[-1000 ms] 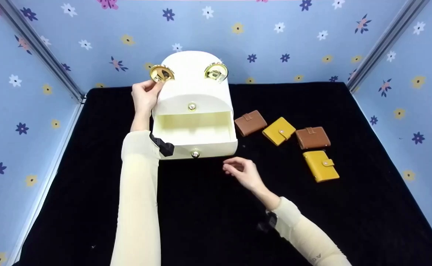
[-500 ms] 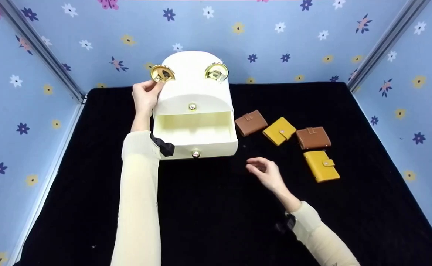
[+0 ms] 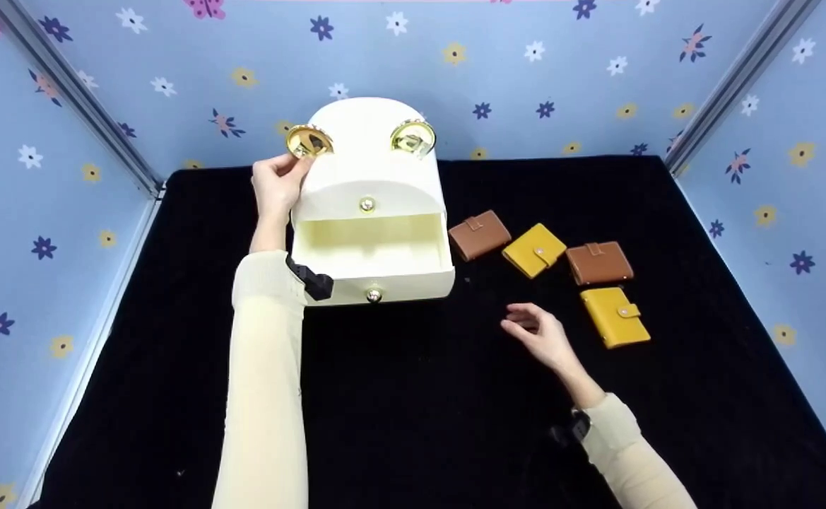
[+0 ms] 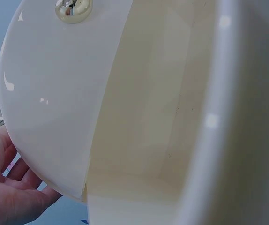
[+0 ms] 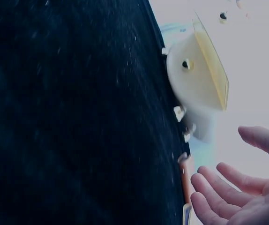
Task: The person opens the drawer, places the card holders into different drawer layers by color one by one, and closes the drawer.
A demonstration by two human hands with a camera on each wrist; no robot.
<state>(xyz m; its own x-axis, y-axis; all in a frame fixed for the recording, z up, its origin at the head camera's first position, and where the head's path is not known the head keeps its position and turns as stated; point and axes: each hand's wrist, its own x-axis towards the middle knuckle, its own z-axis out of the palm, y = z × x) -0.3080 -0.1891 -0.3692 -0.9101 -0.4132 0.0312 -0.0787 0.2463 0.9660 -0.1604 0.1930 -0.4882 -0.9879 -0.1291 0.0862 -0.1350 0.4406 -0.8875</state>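
We see the white two-drawer box [image 3: 370, 166] standing left of centre at the far side of the black cloth [image 3: 413, 403], its lower drawer [image 3: 413, 285] pulled out. The left hand [image 3: 276, 185] rests against its left side, fingers loosely bent — some tips hidden from us. Right of it lie a brown wallet [image 3: 480, 235], a yellow wallet [image 3: 534, 251] and a second brown wallet [image 3: 599, 264], with a second yellow wallet [image 3: 615, 317] just nearer. The right hand [image 3: 545, 339] hovers left of that one, thumb apart from gently curved fingers — holding nothing.

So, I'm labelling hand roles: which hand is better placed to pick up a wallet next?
The right hand, probably: it's empty and near the front yellow wallet; the left hand is at the opposite side of the white box.
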